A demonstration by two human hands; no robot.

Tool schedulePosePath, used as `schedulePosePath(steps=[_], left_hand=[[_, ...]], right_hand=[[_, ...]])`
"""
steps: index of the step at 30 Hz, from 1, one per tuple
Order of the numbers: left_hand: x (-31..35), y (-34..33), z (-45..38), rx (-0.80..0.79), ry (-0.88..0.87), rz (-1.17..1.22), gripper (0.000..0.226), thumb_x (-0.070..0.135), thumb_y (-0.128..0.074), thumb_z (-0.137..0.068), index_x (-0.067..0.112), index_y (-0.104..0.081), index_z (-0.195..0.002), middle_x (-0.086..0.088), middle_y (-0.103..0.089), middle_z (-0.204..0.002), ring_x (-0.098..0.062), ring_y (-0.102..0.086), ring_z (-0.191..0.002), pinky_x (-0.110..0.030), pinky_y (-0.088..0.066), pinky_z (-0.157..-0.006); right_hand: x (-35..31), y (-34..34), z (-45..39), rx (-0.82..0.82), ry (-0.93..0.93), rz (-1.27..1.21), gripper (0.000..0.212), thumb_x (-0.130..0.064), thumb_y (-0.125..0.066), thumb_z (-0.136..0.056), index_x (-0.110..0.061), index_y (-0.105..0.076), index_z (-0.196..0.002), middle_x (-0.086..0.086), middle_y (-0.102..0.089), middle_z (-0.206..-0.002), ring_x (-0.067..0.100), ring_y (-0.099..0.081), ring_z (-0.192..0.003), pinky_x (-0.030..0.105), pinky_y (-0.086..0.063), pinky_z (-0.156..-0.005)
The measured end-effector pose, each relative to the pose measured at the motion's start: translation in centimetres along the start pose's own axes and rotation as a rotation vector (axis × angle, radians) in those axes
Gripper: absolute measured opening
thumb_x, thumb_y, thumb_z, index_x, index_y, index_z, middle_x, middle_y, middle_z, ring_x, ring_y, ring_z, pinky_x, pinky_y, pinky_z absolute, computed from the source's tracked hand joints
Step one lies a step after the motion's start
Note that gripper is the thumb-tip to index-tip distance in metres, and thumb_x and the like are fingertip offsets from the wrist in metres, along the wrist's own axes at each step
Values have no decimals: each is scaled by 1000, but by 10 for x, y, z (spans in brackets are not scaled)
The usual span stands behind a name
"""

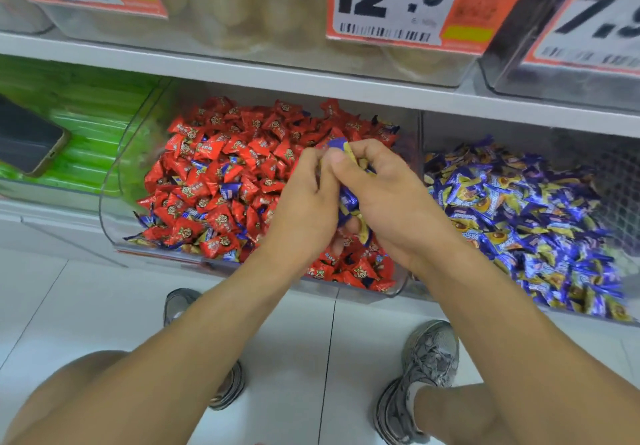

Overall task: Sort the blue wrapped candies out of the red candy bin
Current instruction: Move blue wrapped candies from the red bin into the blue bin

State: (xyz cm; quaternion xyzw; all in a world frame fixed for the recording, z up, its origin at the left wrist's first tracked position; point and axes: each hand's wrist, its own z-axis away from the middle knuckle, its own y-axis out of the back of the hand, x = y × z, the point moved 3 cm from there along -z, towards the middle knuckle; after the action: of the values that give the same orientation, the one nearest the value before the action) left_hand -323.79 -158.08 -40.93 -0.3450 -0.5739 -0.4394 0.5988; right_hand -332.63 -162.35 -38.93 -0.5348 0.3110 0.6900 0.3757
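Sitting across the middle of the frame: a big clear plastic bin holding a heap of shiny red wrapped candies, with some blue ones mixed in along its lower edge. Lying at right: a second clear bin heaped with blue and yellow wrapped candies. Showing at left: long green packets with a dark flat phone resting on top. Hanging above: a white and orange price tag. Meeting over the red pile, pressed close together: the left hand and right hand, both pinching a bunch of blue wrapped candies between curled fingers.
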Motion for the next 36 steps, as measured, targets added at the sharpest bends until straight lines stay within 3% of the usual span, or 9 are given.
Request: schedulePosePath(steps=[10,13,15,18,20,24,28,32,36], left_hand=[[32,-63,-3,-104,-74,49,16,18,-64,-93,3,-60,-90,-4,-61,-61,-16,-45,-36,-21,-35,-38],[42,-98,-7,-213,-161,-157,9,18,-69,-88,12,-66,-95,6,-64,-71,-4,-54,-52,-16,-41,-52],[45,-122,-11,-329,-166,-267,23,27,-74,-84,23,-67,-106,9,-67,-93,-1,-60,-74,-16,-45,-67],[45,-141,-14,-468,-287,-465,47,46,-70,-78,36,-57,-123,6,-58,-121,-5,-54,-110,-26,-42,-99],[45,-131,-15,-414,-387,-601,43,43,-67,-83,35,-57,-124,6,-57,-117,-10,-50,-114,-24,-36,-99],[40,-77,-16,-183,-611,-843,25,30,-57,-85,23,-67,-107,5,-61,-101,-18,-54,-102,-21,-31,-89],[13,-5,-24,-179,-451,-1067,48,44,-49,-83,20,-60,-123,-4,-60,-121,-25,-51,-116,-32,-34,-103],[-29,44,-21,-304,-254,-1421,91,76,-38,-67,24,-48,-141,-8,-47,-146,-39,-35,-138,-58,-28,-112],[-31,62,-23,-231,-310,-1378,67,64,-64,-71,15,-67,-117,-11,-60,-125,-35,-50,-122,-52,-40,-103]], right_hand=[[-24,155,33,9,10,384,13,-24,-61,-97,-14,-68,-101,0,-55,-64,21,-50,-55,27,-42,-49],[-16,195,38,145,34,522,17,-35,-63,-94,-21,-72,-98,13,-67,-91,19,-57,-76,21,-54,-64],[-12,212,41,221,31,529,29,-43,-57,-96,-19,-73,-96,16,-71,-105,16,-58,-81,33,-56,-74],[-7,229,45,264,38,451,36,-44,-49,-101,-31,-75,-80,-1,-74,-83,8,-58,-75,41,-52,-79],[-5,237,46,256,56,492,31,-43,-50,-100,-32,-73,-83,-2,-73,-91,10,-59,-84,37,-48,-86],[-5,223,38,230,116,757,27,-20,-52,-101,-25,-65,-124,-4,-70,-110,12,-63,-97,23,-43,-89],[-17,163,34,284,335,862,19,-15,-58,-95,-19,-72,-106,-9,-66,-90,5,-59,-81,0,-37,-73],[-16,79,32,22,585,924,13,-14,-61,-90,-18,-72,-95,-6,-61,-86,11,-55,-83,21,-39,-81],[-6,41,11,-102,523,1068,17,-20,-59,-94,-20,-67,-108,0,-58,-99,19,-54,-98,33,-41,-91]])
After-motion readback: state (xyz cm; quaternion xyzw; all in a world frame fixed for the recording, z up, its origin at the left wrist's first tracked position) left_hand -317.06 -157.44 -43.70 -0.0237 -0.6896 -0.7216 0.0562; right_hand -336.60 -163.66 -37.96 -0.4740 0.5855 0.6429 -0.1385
